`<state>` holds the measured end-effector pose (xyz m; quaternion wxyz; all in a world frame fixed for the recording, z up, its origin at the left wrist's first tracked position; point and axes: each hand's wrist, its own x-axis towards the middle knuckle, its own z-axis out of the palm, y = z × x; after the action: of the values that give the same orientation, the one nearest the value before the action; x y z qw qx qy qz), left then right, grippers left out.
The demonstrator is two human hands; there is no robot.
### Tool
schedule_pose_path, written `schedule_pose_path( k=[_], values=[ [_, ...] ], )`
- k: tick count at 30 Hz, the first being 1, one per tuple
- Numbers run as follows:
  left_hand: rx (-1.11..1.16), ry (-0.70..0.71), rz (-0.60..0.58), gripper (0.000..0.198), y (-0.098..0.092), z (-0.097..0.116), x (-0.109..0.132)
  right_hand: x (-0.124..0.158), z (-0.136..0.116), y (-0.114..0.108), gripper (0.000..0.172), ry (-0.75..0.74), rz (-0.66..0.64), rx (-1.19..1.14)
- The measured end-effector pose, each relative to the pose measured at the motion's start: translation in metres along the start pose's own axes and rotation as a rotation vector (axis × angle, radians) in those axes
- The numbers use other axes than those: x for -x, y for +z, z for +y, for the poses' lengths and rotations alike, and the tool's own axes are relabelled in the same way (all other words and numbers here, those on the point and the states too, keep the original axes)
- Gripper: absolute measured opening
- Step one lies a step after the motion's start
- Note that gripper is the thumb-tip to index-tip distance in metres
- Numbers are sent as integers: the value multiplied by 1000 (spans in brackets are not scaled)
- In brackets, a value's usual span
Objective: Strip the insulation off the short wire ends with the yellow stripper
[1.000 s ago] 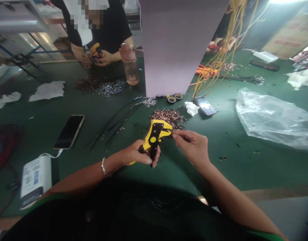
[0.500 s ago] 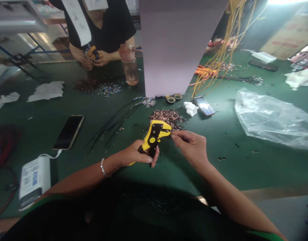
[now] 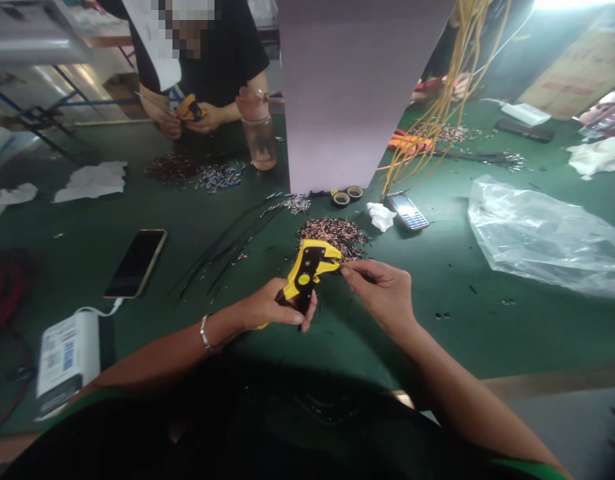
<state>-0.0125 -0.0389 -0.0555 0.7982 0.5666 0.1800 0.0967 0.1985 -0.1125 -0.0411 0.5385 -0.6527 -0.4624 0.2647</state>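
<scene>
My left hand (image 3: 267,308) is wrapped round the handles of a yellow and black wire stripper (image 3: 304,275), its jaws pointing right. Close to those jaws, my right hand (image 3: 385,292) is closed in a pinch. A short dark end shows at its fingertips, but what it holds is too small to make out. Right behind the stripper lies a heap of copper and black wire scraps (image 3: 332,231). Long thin black wires (image 3: 232,239) are spread to the left of it, beside a small pile of silvery terminals (image 3: 298,203).
A phone (image 3: 136,263) is cabled to a white power bank (image 3: 67,363) on the left. Tape rolls (image 3: 341,199), a keypad phone (image 3: 408,211) and a clear plastic bag (image 3: 542,233) lie right. A grey-white panel (image 3: 355,100) rises ahead; across the table a co-worker holds a yellow tool (image 3: 190,109).
My two hands and the wire stripper have hardly moved. Across the table, the co-worker's hands and yellow tool have shifted slightly.
</scene>
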Motion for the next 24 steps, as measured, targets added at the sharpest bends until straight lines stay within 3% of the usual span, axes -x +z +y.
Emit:
schedule_pose_path(
  k=[24],
  values=[
    [-30,17,14,21,-2,-6,1,0,0,-1,15,-10,2,7]
  ],
)
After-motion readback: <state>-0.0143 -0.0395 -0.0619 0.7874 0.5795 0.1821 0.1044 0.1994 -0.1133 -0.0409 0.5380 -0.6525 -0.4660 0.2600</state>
